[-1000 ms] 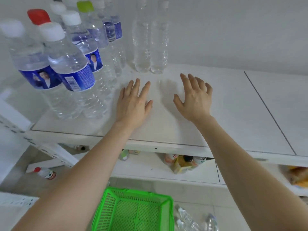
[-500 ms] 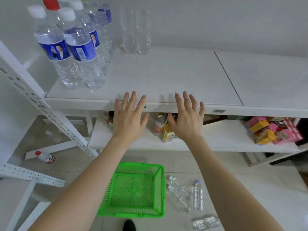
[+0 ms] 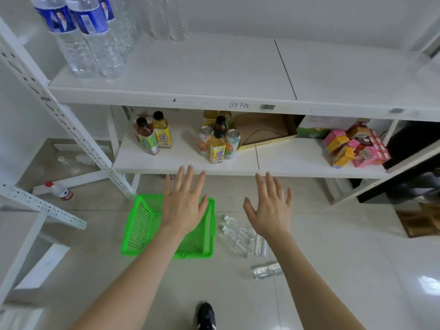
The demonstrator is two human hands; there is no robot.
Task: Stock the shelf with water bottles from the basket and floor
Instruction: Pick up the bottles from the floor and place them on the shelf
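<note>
Both hands off the top shelf (image 3: pixel 214 67) now and lowered toward the floor, view tipped down with them. Left hand (image 3: pixel 183 206) spread flat, fingers apart, holding nothing, hovering over the green basket (image 3: pixel 142 229). Right hand (image 3: pixel 270 210) likewise splayed and empty, above the clear water bottles (image 3: pixel 234 232) lying on the floor tiles just right of the basket. One more clear bottle (image 3: pixel 266 270) on its side a little nearer. Basket apparently empty, as far as the mesh shows around the hand. Labelled water bottles (image 3: pixel 90 36) already upright at the left end of the top shelf, much bare board to their right. A red-capped bottle (image 3: pixel 59 190) on the floor behind the rack post, well apart. Judged step: placing finished, reach for the floor bottles beginning; several still to lift.
</note>
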